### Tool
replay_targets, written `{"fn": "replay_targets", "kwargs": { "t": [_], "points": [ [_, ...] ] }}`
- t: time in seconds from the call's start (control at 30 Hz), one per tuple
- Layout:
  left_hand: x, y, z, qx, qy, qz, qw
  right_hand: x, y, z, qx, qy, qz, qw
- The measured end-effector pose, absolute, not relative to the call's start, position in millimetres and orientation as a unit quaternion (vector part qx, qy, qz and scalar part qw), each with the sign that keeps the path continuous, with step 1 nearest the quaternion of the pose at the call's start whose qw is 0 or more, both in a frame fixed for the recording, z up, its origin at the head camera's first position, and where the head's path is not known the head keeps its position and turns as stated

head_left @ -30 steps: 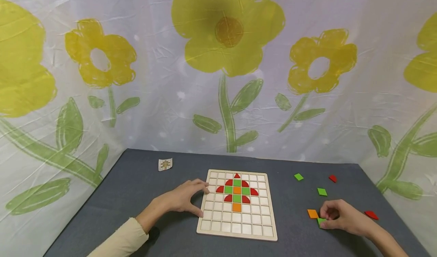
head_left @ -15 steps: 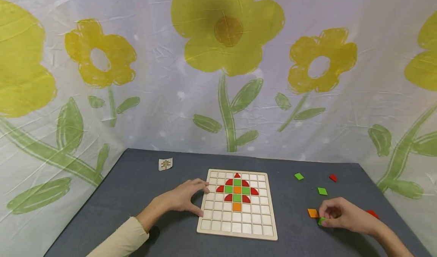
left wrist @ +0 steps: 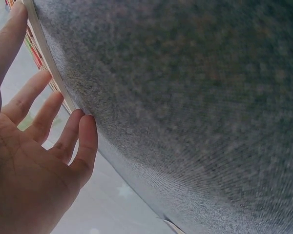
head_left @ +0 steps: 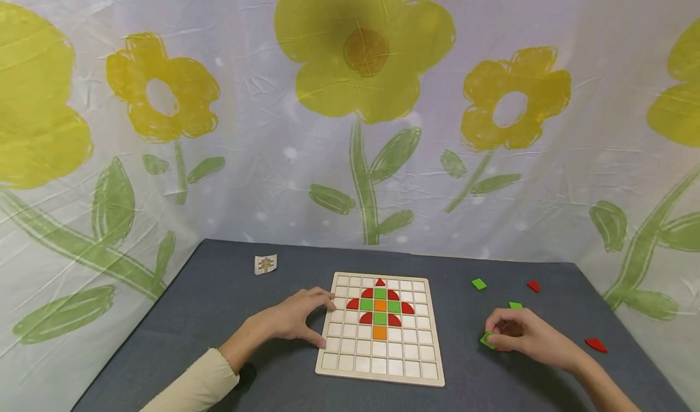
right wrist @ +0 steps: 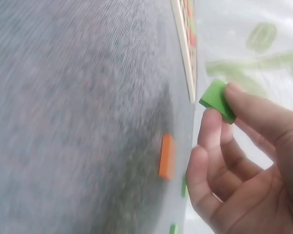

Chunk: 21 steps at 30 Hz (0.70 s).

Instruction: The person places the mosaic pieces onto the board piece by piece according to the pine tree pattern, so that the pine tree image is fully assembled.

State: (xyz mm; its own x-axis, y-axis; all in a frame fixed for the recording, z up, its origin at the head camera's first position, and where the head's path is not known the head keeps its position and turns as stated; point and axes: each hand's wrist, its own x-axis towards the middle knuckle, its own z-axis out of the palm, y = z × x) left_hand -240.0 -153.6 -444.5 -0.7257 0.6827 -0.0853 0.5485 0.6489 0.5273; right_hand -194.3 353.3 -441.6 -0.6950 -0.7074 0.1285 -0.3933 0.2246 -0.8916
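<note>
My right hand [head_left: 527, 336] pinches a green square tile [right wrist: 218, 101] between thumb and fingers, held above the table right of the board. Under that hand lies an orange tile [right wrist: 166, 157], mostly hidden in the head view. My left hand [head_left: 287, 315] rests at the left edge of the wooden grid board [head_left: 395, 366], thumb and fingertips touching its rim with the fingers loosely bent. On the board, red, green and orange pieces form a pattern in the upper middle; an orange square [head_left: 379, 333] is its lowest piece.
Loose on the right of the table lie a green tile [head_left: 479, 284], another green tile [head_left: 515, 305] partly behind my right hand, a red piece [head_left: 533, 286] and a red quarter-round [head_left: 596, 345]. A small pattern card [head_left: 265, 264] sits at the back left. A flowered cloth [head_left: 246, 175] hangs behind.
My right hand has picked the green tile off the table and moved it left towards the board, passing over the orange tile. The left hand and the board have stayed put.
</note>
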Motion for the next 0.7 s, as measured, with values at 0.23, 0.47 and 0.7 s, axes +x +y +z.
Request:
{"fn": "replay_targets", "kwargs": {
  "t": [0.23, 0.47, 0.7],
  "points": [
    [-241, -154, -445, 0.344, 0.897, 0.239, 0.141, -199, 335, -440, -0.354, 0.785, -0.487, 0.142],
    [-240, -154, -445, 0.348, 0.897, 0.238, 0.134, -206, 318, -440, -0.39, 0.775, -0.481, 0.127],
    [-241, -153, -447, 0.344, 0.9, 0.235, 0.131, -211, 302, -442, -0.385, 0.775, -0.483, 0.136]
  ]
}}
